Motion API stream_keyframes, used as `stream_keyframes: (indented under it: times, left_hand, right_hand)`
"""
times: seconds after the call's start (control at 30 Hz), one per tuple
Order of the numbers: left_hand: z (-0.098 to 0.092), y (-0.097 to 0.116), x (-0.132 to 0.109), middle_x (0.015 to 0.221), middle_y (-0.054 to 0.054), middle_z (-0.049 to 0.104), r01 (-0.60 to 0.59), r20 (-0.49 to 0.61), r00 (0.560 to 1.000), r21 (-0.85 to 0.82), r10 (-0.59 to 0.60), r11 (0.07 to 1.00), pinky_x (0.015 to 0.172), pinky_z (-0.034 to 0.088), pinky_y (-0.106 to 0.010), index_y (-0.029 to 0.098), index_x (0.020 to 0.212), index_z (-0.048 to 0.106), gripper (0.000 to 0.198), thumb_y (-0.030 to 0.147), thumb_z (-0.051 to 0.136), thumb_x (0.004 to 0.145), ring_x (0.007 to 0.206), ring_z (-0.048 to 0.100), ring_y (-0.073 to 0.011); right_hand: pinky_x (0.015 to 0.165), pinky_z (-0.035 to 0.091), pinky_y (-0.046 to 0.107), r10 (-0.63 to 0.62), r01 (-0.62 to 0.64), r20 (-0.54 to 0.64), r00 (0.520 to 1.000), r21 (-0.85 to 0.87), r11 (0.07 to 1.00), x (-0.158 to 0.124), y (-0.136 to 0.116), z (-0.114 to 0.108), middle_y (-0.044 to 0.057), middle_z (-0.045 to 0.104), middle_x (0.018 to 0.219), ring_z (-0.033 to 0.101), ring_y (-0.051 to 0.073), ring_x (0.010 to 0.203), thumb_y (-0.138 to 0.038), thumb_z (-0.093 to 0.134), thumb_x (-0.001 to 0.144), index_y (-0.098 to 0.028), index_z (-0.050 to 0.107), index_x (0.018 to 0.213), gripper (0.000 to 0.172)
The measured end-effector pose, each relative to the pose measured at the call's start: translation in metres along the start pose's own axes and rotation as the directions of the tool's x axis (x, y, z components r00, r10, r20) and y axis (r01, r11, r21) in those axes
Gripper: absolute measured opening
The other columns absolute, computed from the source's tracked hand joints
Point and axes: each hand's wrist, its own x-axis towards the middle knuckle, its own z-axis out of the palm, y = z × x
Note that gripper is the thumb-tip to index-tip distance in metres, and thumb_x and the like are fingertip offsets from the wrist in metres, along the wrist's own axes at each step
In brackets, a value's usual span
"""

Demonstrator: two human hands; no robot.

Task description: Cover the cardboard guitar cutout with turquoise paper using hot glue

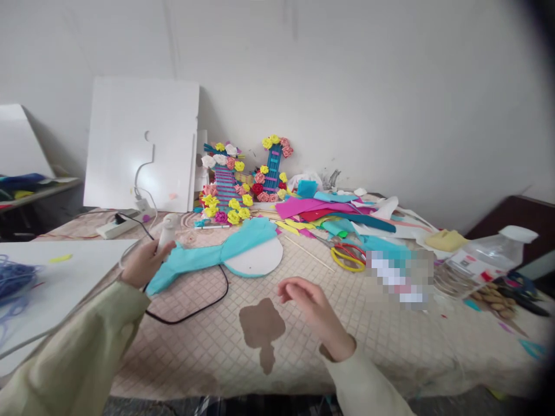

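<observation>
Both arms are covered by long sleeves in a pale, washed-out green. The left sleeve (pixel 82 352), near the left end of the bench's front edge, looks a touch yellower and shows soft creases along a wide, loose cut; the right sleeve (pixel 368 384) reads lighter, almost cream. The cloth is one plain colour with a smooth look. Each cuff ends around the wrist, leaving the left hand (pixel 150 263) and right hand (pixel 310 300) bare, with slim fingers
</observation>
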Motion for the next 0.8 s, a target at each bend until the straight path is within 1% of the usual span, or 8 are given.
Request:
stream_keyframes:
  times: [0.13, 0.23, 0.3, 0.4, 0.53, 0.6, 0.67, 0.8]
  left_hand:
    - [0.001, -0.029, 0.047, 0.071, 0.0, 0.057, 0.056, 0.101, 0.993, 0.036, -0.06, 0.998, 0.059, 0.047, -0.031, 0.012, 0.078, 0.058, 0.026, 0.035, 0.048, 0.084, 0.064, 0.056, -0.0152]
    - [0.008, -0.052, 0.065, 0.079, -0.001, 0.059, 0.098, 0.15, 0.983, 0.084, -0.11, 0.992, 0.062, 0.049, -0.033, 0.011, 0.084, 0.059, 0.027, 0.037, 0.05, 0.083, 0.069, 0.058, -0.0176]
    - [0.013, -0.065, 0.069, 0.082, -0.001, 0.059, 0.118, 0.166, 0.976, 0.122, -0.138, 0.985, 0.063, 0.049, -0.033, 0.011, 0.087, 0.059, 0.03, 0.039, 0.049, 0.082, 0.072, 0.059, -0.0193]
    - [0.016, -0.079, 0.071, 0.088, -0.003, 0.059, 0.135, 0.157, 0.973, 0.202, -0.168, 0.97, 0.066, 0.049, -0.035, 0.011, 0.092, 0.058, 0.03, 0.038, 0.049, 0.083, 0.076, 0.058, -0.0204]
    - [0.016, -0.087, 0.079, 0.091, -0.005, 0.059, 0.149, 0.12, 0.973, 0.32, -0.196, 0.936, 0.069, 0.047, -0.037, 0.012, 0.093, 0.057, 0.029, 0.038, 0.048, 0.083, 0.079, 0.058, -0.0194]
    - [0.015, -0.086, 0.082, 0.088, -0.004, 0.059, 0.157, 0.096, 0.974, 0.355, -0.203, 0.921, 0.069, 0.047, -0.037, 0.012, 0.09, 0.057, 0.031, 0.04, 0.047, 0.083, 0.077, 0.057, -0.0193]
    - [0.013, -0.086, 0.082, 0.084, -0.004, 0.058, 0.155, 0.077, 0.978, 0.373, -0.196, 0.915, 0.068, 0.046, -0.037, 0.012, 0.086, 0.057, 0.033, 0.043, 0.045, 0.083, 0.075, 0.057, -0.019]
    - [0.006, -0.091, 0.076, 0.083, -0.004, 0.057, 0.115, 0.07, 0.986, 0.37, -0.151, 0.922, 0.072, 0.043, -0.037, 0.013, 0.083, 0.056, 0.033, 0.044, 0.046, 0.082, 0.078, 0.055, -0.0194]
  right_hand:
    - [0.066, 0.047, 0.03, 0.054, -0.037, -0.187, 0.981, 0.092, 0.995, 0.003, 0.007, -0.034, 0.006, 0.063, 0.074, 0.058, 0.016, 0.068, -0.04, 0.059, 0.075, -0.014, 0.064, 0.078, 0.026]
    - [0.063, 0.047, 0.03, 0.08, -0.047, -0.261, 0.962, 0.13, 0.99, 0.0, 0.012, -0.051, 0.006, 0.062, 0.072, 0.057, 0.016, 0.067, -0.039, 0.063, 0.071, -0.013, 0.064, 0.075, 0.027]
    - [0.062, 0.046, 0.029, 0.108, -0.069, -0.269, 0.957, 0.153, 0.986, -0.003, 0.014, -0.057, 0.006, 0.062, 0.071, 0.056, 0.016, 0.066, -0.038, 0.064, 0.071, -0.012, 0.064, 0.074, 0.026]
    - [0.06, 0.045, 0.028, 0.166, -0.115, -0.245, 0.955, 0.209, 0.971, -0.005, 0.01, -0.058, 0.005, 0.06, 0.067, 0.055, 0.014, 0.062, -0.034, 0.064, 0.071, -0.013, 0.063, 0.071, 0.021]
    - [0.057, 0.044, 0.026, 0.124, -0.051, -0.259, 0.958, 0.272, 0.961, -0.003, -0.003, -0.049, 0.003, 0.058, 0.062, 0.053, 0.013, 0.058, -0.031, 0.063, 0.071, -0.015, 0.062, 0.067, 0.016]
    - [0.057, 0.043, 0.027, 0.102, -0.052, -0.241, 0.965, 0.206, 0.977, -0.003, -0.006, -0.049, 0.003, 0.057, 0.06, 0.053, 0.013, 0.057, -0.031, 0.061, 0.073, -0.014, 0.062, 0.067, 0.018]
    - [0.057, 0.043, 0.027, 0.094, -0.068, -0.238, 0.967, 0.115, 0.991, -0.004, -0.003, -0.055, 0.004, 0.058, 0.062, 0.052, 0.014, 0.058, -0.033, 0.059, 0.075, -0.014, 0.063, 0.068, 0.02]
    - [0.057, 0.043, 0.029, 0.11, -0.1, -0.278, 0.954, 0.049, 0.994, -0.01, 0.013, -0.081, 0.004, 0.058, 0.064, 0.052, 0.014, 0.057, -0.036, 0.059, 0.075, -0.013, 0.062, 0.07, 0.023]
